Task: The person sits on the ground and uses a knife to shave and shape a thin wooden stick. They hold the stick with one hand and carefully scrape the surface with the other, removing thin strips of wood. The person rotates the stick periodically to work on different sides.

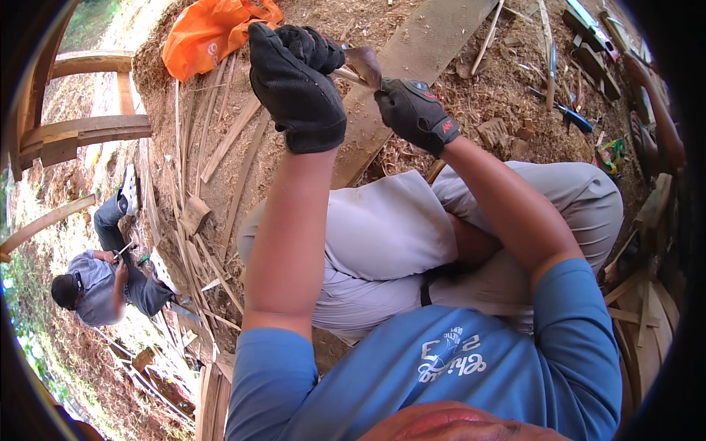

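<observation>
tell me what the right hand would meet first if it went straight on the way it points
Most likely the brown curved piece just ahead of the right hand, with the left hand beyond it; how they sit in depth is unclear.

Matt black cloth-like gloves cover the left hand [298, 92] and right hand [413, 112]; between them, a brown piece [364, 65] looks smooth with a faint sheen, its material uncertain. A matt wooden plank [430, 45] lies on ground [478, 121] rough with curly wood shavings. Toward the ground's upper left edge, a glossy orange bag [202, 44] of thin plastic is crinkled; below it lie rough wood strips [239, 147]. The blue shirt [368, 382] and pale trousers [382, 235] are soft, matt cloth.
</observation>
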A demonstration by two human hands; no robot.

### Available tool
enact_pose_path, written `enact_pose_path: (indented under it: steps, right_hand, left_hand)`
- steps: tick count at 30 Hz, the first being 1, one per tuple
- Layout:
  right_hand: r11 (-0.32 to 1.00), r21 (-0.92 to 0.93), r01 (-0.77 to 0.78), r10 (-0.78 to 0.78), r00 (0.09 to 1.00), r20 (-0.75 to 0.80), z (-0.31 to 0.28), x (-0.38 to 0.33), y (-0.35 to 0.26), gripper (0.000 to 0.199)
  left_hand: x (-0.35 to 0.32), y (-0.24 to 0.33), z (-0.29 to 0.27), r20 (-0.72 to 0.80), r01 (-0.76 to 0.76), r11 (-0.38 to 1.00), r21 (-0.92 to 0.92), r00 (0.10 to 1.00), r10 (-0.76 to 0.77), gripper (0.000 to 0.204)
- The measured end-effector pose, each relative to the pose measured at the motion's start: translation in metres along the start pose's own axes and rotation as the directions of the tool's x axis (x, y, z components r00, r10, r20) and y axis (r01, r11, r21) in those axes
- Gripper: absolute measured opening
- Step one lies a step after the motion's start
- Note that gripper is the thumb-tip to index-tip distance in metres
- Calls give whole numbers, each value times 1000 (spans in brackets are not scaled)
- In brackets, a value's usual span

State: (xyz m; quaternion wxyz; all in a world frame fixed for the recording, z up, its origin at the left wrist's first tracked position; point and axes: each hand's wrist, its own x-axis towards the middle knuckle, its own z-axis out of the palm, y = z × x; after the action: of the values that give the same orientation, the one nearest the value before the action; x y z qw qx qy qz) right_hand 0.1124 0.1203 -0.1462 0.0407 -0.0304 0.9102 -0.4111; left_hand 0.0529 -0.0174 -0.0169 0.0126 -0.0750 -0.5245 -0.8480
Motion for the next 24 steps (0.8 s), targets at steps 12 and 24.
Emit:
enact_pose_path:
  steps: [12,24]
  right_hand:
    - [998,59,-2,1,1000,19,-10,4,-20,28]
    - [998,-47,-36,36,999,-7,4,3,14,28]
  left_hand:
    - [1,3,-3,57,9,998,57,998,-12,52]
    - [8,-5,-11,-56,-192,978,83,979,197,37]
